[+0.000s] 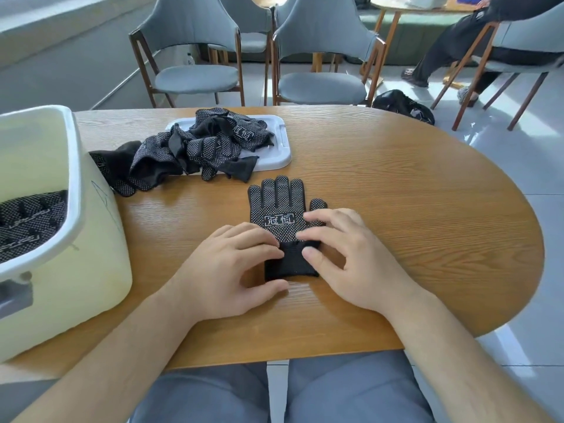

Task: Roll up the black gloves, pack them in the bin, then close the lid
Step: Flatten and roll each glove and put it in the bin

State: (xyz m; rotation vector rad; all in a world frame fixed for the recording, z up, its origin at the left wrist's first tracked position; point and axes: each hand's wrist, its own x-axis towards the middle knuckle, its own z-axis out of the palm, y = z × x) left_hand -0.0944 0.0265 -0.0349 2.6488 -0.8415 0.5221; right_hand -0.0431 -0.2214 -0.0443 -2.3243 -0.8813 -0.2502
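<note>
A black dotted glove (279, 206) lies flat on the wooden table (412, 209), fingers pointing away from me. My left hand (235, 270) rests on the left side of its cuff, fingertips on the fabric and thumb on the table. My right hand (345, 257) presses the right side of the palm and cuff with spread fingers. Further back, a heap of black gloves (195, 148) spills off the grey bin lid (274, 154). The pale yellow bin (76, 254) stands open at the left, with rolled gloves (30, 221) inside.
Grey chairs (320, 56) stand behind the table. A black bag (403, 105) lies on the floor at the back right, near a seated person (476, 44). The table's rounded edge curves away on the right.
</note>
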